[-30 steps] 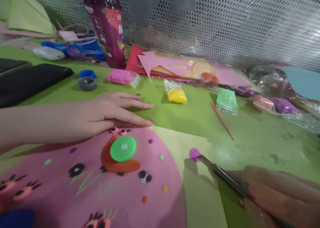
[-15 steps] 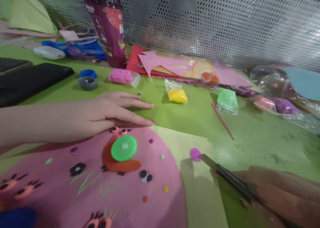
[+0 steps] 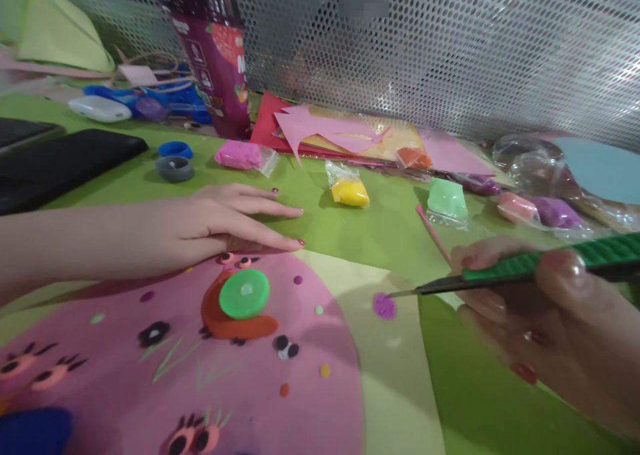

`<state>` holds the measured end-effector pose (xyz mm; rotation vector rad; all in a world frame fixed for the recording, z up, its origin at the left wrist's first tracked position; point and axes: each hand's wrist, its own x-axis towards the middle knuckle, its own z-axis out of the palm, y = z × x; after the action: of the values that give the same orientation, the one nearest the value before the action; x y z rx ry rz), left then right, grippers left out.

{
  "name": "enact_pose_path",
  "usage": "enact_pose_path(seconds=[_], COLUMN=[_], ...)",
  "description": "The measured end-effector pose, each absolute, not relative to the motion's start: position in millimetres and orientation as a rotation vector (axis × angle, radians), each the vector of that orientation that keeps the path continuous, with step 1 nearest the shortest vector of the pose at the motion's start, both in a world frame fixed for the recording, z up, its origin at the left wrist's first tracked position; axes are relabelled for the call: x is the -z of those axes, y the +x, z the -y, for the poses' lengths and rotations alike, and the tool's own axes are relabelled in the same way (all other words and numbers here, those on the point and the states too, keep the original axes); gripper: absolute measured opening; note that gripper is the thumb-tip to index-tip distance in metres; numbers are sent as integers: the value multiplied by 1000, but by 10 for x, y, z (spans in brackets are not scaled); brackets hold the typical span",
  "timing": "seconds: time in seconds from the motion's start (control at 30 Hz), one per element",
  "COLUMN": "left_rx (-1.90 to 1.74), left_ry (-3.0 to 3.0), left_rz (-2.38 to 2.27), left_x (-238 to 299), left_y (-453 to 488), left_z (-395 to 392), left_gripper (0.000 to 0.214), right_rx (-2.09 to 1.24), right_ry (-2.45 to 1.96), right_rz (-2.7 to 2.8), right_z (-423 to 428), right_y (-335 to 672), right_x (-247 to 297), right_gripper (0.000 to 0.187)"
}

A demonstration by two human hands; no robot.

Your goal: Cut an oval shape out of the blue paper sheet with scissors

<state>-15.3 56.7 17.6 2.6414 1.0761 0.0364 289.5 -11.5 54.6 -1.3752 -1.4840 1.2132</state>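
Observation:
My left hand (image 3: pixel 230 218) lies flat with fingers stretched out along the top edge of the pink paper (image 3: pixel 320 415). A green utility knife (image 3: pixel 520 268) is gripped in my right hand (image 3: pixel 545 335); its blade tip meets a flat purple clay piece (image 3: pixel 384 306) on the pale yellow sheet (image 3: pixel 400 375). Near my left fingers, an orange clay snail shape with a bright green disc (image 3: pixel 245 294) sits on the pink paper. Small clay dots, eyes with lashes and a black flower (image 3: pixel 153 334) decorate the paper around it.
Behind my hands lie bagged clay in pink (image 3: pixel 239 154), yellow (image 3: pixel 350 192) and green (image 3: pixel 447 198), and a pink stick (image 3: pixel 433 234). A purple cup (image 3: pixel 213 75) stands by a perforated metal panel (image 3: pixel 425 48). A black phone (image 3: pixel 65 165) rests at left.
My right hand has risen and turned, bringing the knife's green handle into view and its blade to a flatter angle on the purple clay. My left hand stays in place.

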Motion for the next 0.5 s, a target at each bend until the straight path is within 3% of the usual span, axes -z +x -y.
enact_pose_path(seconds=[0.17,0.5], left_rx=[-75,-97], left_ry=[2729,2776], left_rz=[-1042,-1042], left_x=[-177,-151], left_y=[-154,-164], left_z=[-552,-557], left_gripper=[44,46], right_rx=[-1321,-1311], right_ry=[-1428,-1464], right_rz=[1208,1151], right_z=[64,-45], right_y=[2864,2847], right_x=[-512,-429], right_gripper=[15,15])
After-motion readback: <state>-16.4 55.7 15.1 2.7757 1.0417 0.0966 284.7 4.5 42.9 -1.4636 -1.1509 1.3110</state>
